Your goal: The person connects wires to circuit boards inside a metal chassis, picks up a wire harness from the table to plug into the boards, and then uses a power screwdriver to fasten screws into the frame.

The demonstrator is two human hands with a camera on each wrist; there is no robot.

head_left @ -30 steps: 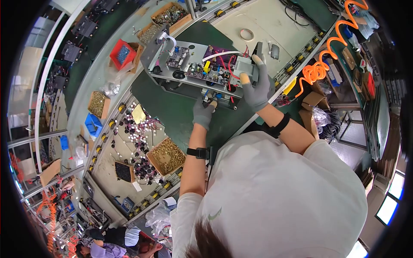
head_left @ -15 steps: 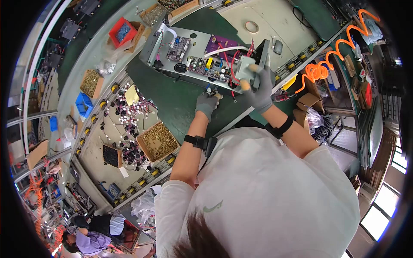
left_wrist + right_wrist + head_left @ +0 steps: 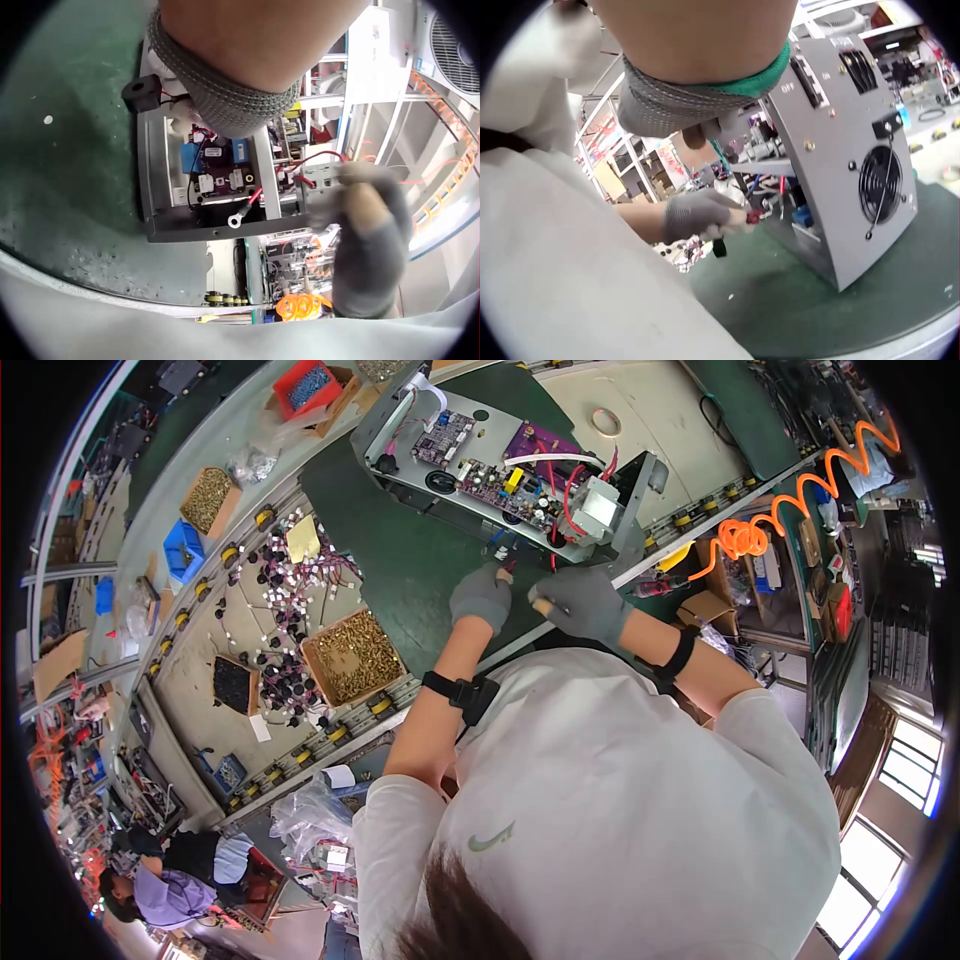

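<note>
A grey metal chassis (image 3: pixel 420 495) with circuit boards and a white transformer block (image 3: pixel 600 507) sits on a green mat. My gloved left hand (image 3: pixel 483 598) is at its near side, pinching a thin red-and-black wire lead (image 3: pixel 755 217). A small black block (image 3: pixel 142 94) on a lead hangs beside that hand. Inside the chassis a red cable ends in a ring terminal (image 3: pixel 238 219). My gloved right hand (image 3: pixel 580 605) is off the chassis, just right of the left hand, fingers loosely bent with nothing visible in them. It is blurred in the left wrist view.
A carton of brass-coloured fasteners (image 3: pixel 355 660) stands left of the mat, beside a pile of wired black parts (image 3: pixel 285 600). A red bin (image 3: pixel 305 388) and a blue bin (image 3: pixel 183 550) lie farther left. An orange coiled hose (image 3: pixel 740 533) hangs at right.
My right hand has let go of the transformer end of the chassis and come down toward my left hand. The left hand stays by the near side. The head view has shifted.
</note>
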